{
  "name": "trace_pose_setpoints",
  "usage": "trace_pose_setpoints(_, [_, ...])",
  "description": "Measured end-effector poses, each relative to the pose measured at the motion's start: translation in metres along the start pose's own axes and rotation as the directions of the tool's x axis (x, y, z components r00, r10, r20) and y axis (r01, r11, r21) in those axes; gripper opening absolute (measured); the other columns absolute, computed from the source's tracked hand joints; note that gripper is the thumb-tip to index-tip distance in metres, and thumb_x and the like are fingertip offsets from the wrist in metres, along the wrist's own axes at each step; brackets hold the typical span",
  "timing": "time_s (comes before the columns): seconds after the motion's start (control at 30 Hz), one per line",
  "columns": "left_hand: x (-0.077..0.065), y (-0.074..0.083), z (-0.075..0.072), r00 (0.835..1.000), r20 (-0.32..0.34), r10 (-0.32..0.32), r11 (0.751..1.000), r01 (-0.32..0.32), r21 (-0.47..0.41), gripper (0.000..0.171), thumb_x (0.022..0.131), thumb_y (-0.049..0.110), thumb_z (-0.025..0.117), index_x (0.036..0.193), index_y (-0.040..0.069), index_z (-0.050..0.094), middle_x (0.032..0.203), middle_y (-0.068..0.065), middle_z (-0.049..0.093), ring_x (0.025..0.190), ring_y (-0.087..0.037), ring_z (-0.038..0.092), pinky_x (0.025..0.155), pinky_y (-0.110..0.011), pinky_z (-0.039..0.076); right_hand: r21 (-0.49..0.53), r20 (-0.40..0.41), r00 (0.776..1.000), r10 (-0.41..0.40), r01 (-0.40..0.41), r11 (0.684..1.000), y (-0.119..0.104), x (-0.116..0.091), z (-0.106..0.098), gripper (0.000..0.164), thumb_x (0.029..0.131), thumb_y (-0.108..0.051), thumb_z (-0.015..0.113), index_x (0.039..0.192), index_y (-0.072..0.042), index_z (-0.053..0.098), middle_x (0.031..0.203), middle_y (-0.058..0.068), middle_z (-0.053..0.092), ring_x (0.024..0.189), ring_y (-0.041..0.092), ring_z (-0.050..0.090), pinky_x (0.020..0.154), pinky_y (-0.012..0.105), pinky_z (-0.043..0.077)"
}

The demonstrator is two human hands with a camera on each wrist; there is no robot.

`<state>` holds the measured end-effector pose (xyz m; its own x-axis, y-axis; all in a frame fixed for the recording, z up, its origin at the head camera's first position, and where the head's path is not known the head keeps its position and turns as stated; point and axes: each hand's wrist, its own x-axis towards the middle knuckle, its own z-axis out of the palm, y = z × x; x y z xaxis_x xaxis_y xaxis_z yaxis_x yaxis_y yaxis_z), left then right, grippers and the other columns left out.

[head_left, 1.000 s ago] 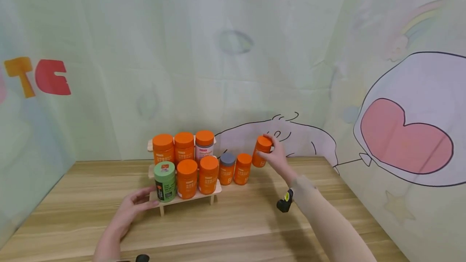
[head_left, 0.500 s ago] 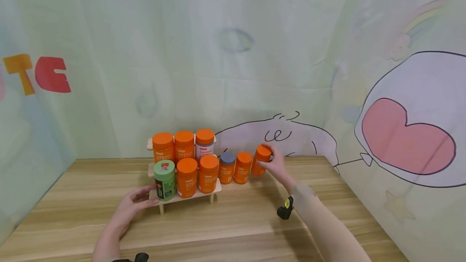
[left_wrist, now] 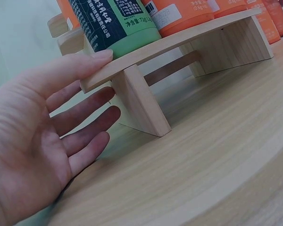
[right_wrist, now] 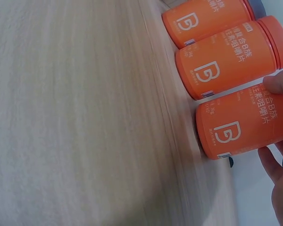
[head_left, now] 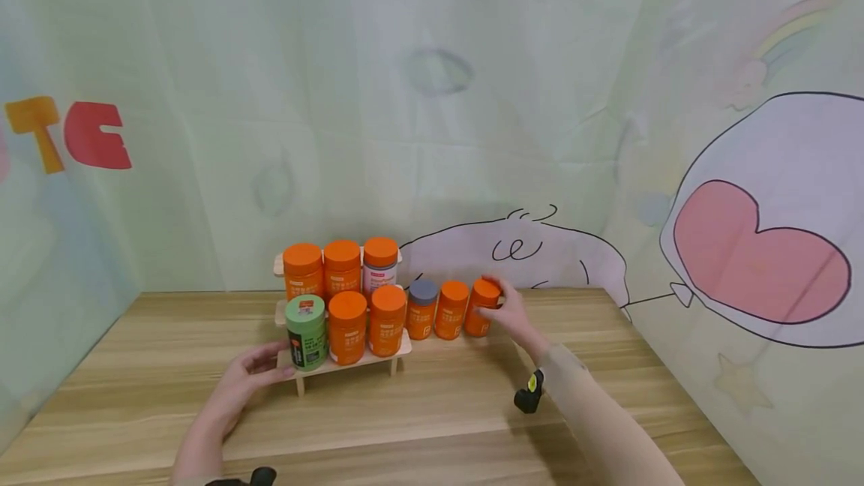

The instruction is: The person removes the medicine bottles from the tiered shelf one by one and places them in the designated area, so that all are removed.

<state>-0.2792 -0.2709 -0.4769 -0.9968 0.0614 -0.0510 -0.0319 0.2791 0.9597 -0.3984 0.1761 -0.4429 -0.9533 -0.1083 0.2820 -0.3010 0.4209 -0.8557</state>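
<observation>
My right hand [head_left: 511, 315] holds an orange pill bottle [head_left: 480, 323] between thumb and fingers near its orange cap. In the right wrist view this bottle [right_wrist: 236, 120] stands upright on the table, beside another orange bottle [right_wrist: 221, 59]. At the left, my left hand [left_wrist: 42, 113] grips the end of a tiered wooden rack [left_wrist: 146, 101], thumb on the front board and fingers around and below its edge. A green jar [head_left: 307, 336] stands on that board close to the thumb, with two orange bottles [head_left: 347, 328] to its right.
On the rack's back tier stand two orange-capped bottles [head_left: 303, 276] and a white-labelled bottle [head_left: 380, 276]. A grey-capped orange bottle [head_left: 421, 317] is on the table [head_left: 418, 426] right of the rack. A printed curtain [head_left: 337, 96] hangs behind.
The right hand has lowered its orange pill bottle onto the table and brought it slightly left, into line with the other two. The left hand stays on the rack.
</observation>
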Motion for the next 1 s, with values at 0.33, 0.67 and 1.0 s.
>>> trace_pose_setpoints(0.33, [-0.001,0.002,0.001,1.0,0.0,-0.002,1.0,0.002,-0.009,0.071,0.09,0.021,0.069,0.145,-0.009,0.036,0.152,-0.03,0.033,0.136,-0.044,0.035,0.111,-0.057,0.031,0.003,0.004,1.0,0.008,-0.008,1.0,0.001,-0.002,0.0,0.067,0.077,0.001,0.075,0.139,-0.003,0.047,0.135,0.022,0.055,0.117,0.034,0.057,0.094,0.047,0.052])
trace_pose_setpoints(0.67, [0.0,0.002,0.001,1.0,0.004,0.008,1.0,-0.008,-0.01,0.069,0.09,0.021,0.069,0.144,-0.009,0.038,0.151,-0.03,0.035,0.136,-0.044,0.035,0.111,-0.055,0.032,-0.013,0.011,1.0,0.0,0.0,1.0,0.004,-0.004,0.001,0.068,0.08,-0.002,0.076,0.141,-0.004,0.046,0.135,0.022,0.055,0.115,0.033,0.057,0.091,0.041,0.054])
trace_pose_setpoints(1.0, [-0.002,0.002,0.001,1.0,0.001,0.013,1.0,-0.013,-0.011,0.069,0.09,0.02,0.069,0.144,-0.009,0.038,0.152,-0.03,0.034,0.136,-0.045,0.035,0.111,-0.057,0.031,-0.007,0.05,0.999,0.019,-0.018,1.0,-0.014,-0.01,-0.002,0.077,0.082,-0.005,0.076,0.147,-0.001,0.037,0.139,0.025,0.051,0.116,0.037,0.056,0.095,0.045,0.052])
